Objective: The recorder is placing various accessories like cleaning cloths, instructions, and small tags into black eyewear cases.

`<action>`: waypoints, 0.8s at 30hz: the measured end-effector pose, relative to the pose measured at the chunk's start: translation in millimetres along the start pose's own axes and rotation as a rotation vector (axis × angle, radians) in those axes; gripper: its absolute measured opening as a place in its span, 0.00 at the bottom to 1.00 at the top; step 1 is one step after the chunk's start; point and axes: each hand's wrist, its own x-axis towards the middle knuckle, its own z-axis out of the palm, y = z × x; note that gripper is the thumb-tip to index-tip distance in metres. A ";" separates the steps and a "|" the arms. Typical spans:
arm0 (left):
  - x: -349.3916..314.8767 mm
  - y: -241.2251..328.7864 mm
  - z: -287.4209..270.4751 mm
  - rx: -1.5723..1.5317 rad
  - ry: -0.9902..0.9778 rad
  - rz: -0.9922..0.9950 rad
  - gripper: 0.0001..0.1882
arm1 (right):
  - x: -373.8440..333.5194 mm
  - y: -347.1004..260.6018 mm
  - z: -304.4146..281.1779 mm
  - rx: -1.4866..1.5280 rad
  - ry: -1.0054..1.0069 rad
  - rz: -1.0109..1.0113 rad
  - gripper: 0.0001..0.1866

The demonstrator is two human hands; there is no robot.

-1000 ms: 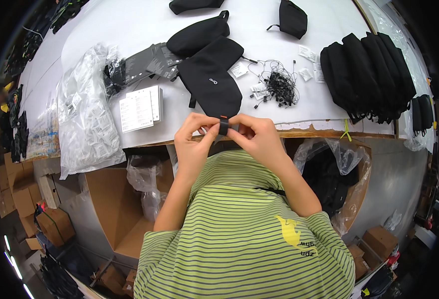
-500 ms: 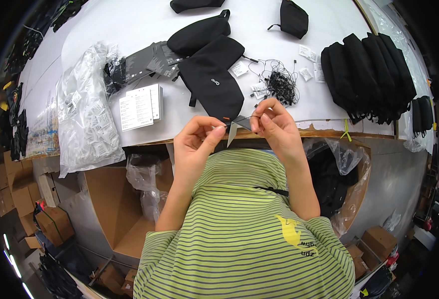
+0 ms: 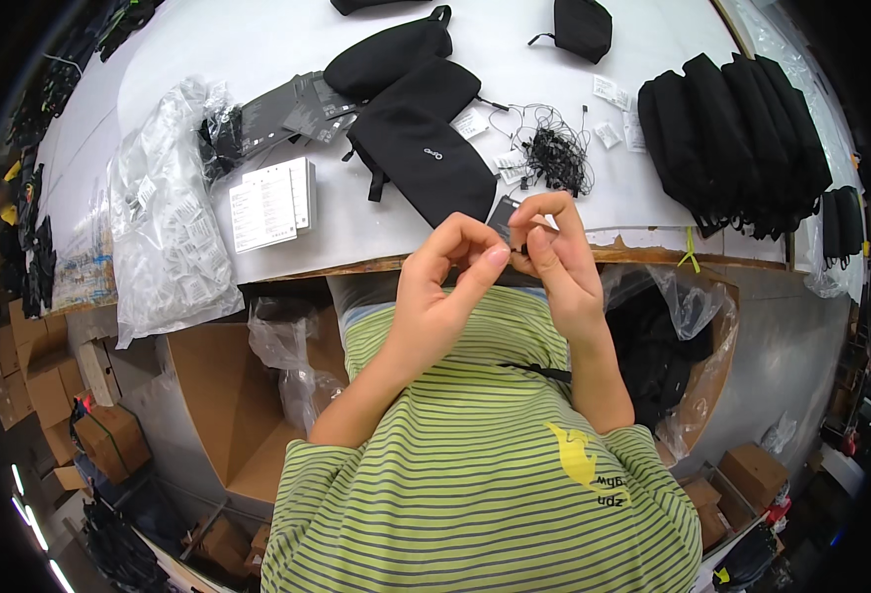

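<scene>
My left hand (image 3: 450, 287) and my right hand (image 3: 564, 262) meet at the table's front edge, fingertips nearly touching. In my right fingers is a bit of black tag string (image 3: 523, 248). My left thumb and forefinger are pinched together, and what they hold is hidden. A dark hang tag (image 3: 503, 214) shows just beyond the fingertips, partly covered by them. Behind my hands lies a flat black pouch (image 3: 424, 148) with a small pale logo and a side loop; its near end is hidden by my left hand.
Beyond the pouch lie another black pouch (image 3: 391, 59), dark cards (image 3: 302, 109) and a tangle of black strings (image 3: 557, 158). White cards (image 3: 272, 206) are stacked beside a clear plastic bag (image 3: 174, 217) at left. Several black pouches (image 3: 737, 143) stand in a row at right.
My left hand has moved right and come up against my right hand. The hang tag has shifted from between the hands to beyond the fingertips. The flat pouch's near end has swung rightward.
</scene>
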 end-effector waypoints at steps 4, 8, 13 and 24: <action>1.1 -3.6 -0.7 0.025 -0.012 0.002 0.05 | -1.7 2.9 -3.8 -0.001 -0.069 -0.011 0.09; 1.2 -5.0 -1.6 0.081 -0.018 0.022 0.05 | -2.9 3.3 -7.1 0.048 -0.088 -0.004 0.09; 1.9 2.2 -2.8 0.134 -0.051 0.011 0.06 | -2.2 1.3 -6.2 0.055 -0.077 0.043 0.11; 0.1 -15.9 -19.1 -0.013 -0.097 -0.057 0.08 | 6.0 -6.1 -9.6 0.225 -0.309 0.268 0.09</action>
